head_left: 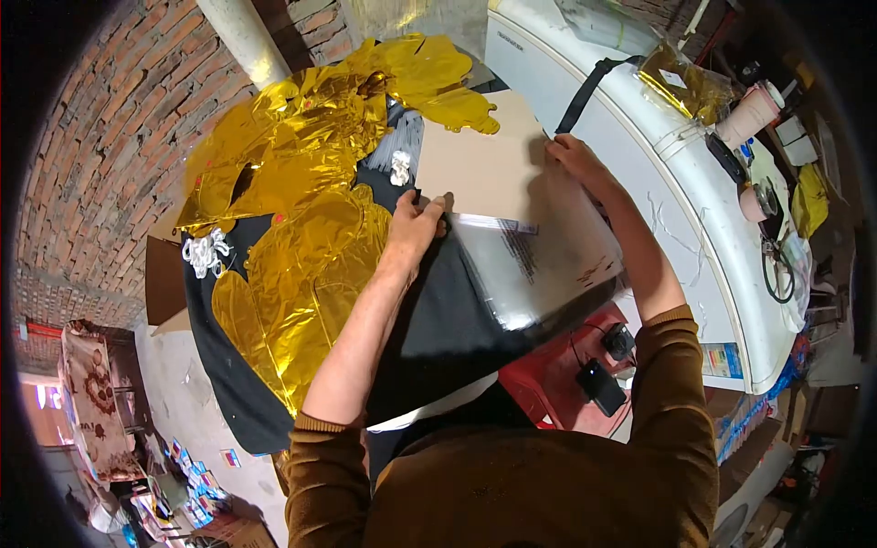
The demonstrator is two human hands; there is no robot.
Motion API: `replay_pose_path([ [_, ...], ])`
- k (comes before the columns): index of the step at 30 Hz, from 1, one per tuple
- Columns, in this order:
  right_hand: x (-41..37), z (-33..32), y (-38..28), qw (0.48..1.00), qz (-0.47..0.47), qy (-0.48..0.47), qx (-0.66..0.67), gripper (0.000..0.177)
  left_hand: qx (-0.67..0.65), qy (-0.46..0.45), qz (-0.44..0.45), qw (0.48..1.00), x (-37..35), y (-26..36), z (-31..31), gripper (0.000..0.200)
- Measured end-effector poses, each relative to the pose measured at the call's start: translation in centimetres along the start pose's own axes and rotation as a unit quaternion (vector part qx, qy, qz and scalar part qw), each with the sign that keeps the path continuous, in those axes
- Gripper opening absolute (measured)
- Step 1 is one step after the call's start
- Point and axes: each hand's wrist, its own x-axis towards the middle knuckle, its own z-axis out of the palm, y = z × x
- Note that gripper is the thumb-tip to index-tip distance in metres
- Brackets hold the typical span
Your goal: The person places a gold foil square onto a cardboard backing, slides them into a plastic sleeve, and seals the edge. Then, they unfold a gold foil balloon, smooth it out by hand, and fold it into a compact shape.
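The left hand [416, 224] and right hand [575, 155] grip cardboard [484, 169].

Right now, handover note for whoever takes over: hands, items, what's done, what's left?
Left hand: grips the edge of the cardboard sheet, where the clear plastic sleeve begins.
Right hand: on the sheet's far edge; grip unclear.
Gold foil balloons: heaped loose on the black cloth.
Done: sheet and sleeve overlap; can't tell if it's inserted.
Left: the balloons lie unbagged.
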Motion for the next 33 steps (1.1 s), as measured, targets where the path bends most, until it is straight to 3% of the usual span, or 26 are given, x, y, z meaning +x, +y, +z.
replay_pose_path([
  [1, 0.2, -0.2, 0.0, 1.0, 0.016, -0.011, -0.007, 0.055, -0.048, -0.012, -0.006, 0.999, 0.8, -0.3, 0.3, 0.064],
  [4, 0.7, -0.3, -0.4, 0.998, 0.044, -0.027, -0.029, 0.059, -0.042, -0.038, -0.035, 0.998, 2.0, 0.3, 1.1, 0.049],
  [7, 1.1, -0.9, -1.6, 0.994, 0.097, -0.052, -0.025, 0.062, 0.065, -0.054, -0.034, 0.996, 4.0, 0.2, 1.6, 0.042],
  [10, 1.4, -0.7, -2.5, 0.991, 0.116, -0.054, -0.046, 0.063, -0.031, -0.02, -0.052, 0.998, 4.5, 0.7, 2.9, 0.04],
  [14, 4.1, 1.0, -0.7, 0.991, 0.113, -0.002, -0.076, 0.064, -0.01, 0.003, -0.017, 1.0, 5.9, -0.6, 3.5, 0.037],
  [20, 4.1, 2.2, -0.4, 0.991, 0.097, 0.048, 0.084, 0.059, -0.044, -0.003, -0.01, 0.999, 6.6, -0.4, 3.7, 0.032],
  [23, 5.6, 3.4, 1.4, 0.991, 0.089, 0.094, 0.034, 0.051, -0.049, -0.007, -0.023, 0.999, 8.0, -0.6, 3.6, 0.031],
  [25, 7.3, 3.4, 2.6, 0.997, 0.004, 0.073, 0.027, 0.05, -0.035, -0.032, -0.019, 0.999, 8.5, -0.9, 3.4, 0.031],
  [27, 6.8, 3.4, 1.4, 0.987, 0.062, 0.096, 0.115, 0.049, -0.045, 0.0, -0.014, 0.999, 8.3, -0.1, 4.1, 0.029],
  [30, 8.0, 3.9, 1.8, 0.982, 0.096, 0.113, 0.12, 0.05, -0.09, -0.026, -0.024, 0.995, 8.7, 0.2, 4.3, 0.028],
  [32, 9.5, 3.8, 4.0, 0.989, -0.035, 0.104, 0.102, 0.051, -0.093, -0.06, -0.031, 0.993, 7.8, 0.3, 3.7, 0.029],
  [33, 8.7, 3.6, 4.3, 0.989, -0.044, 0.087, 0.112, 0.052, -0.085, -0.08, -0.031, 0.993, 6.8, 1.0, 3.3, 0.03],
])
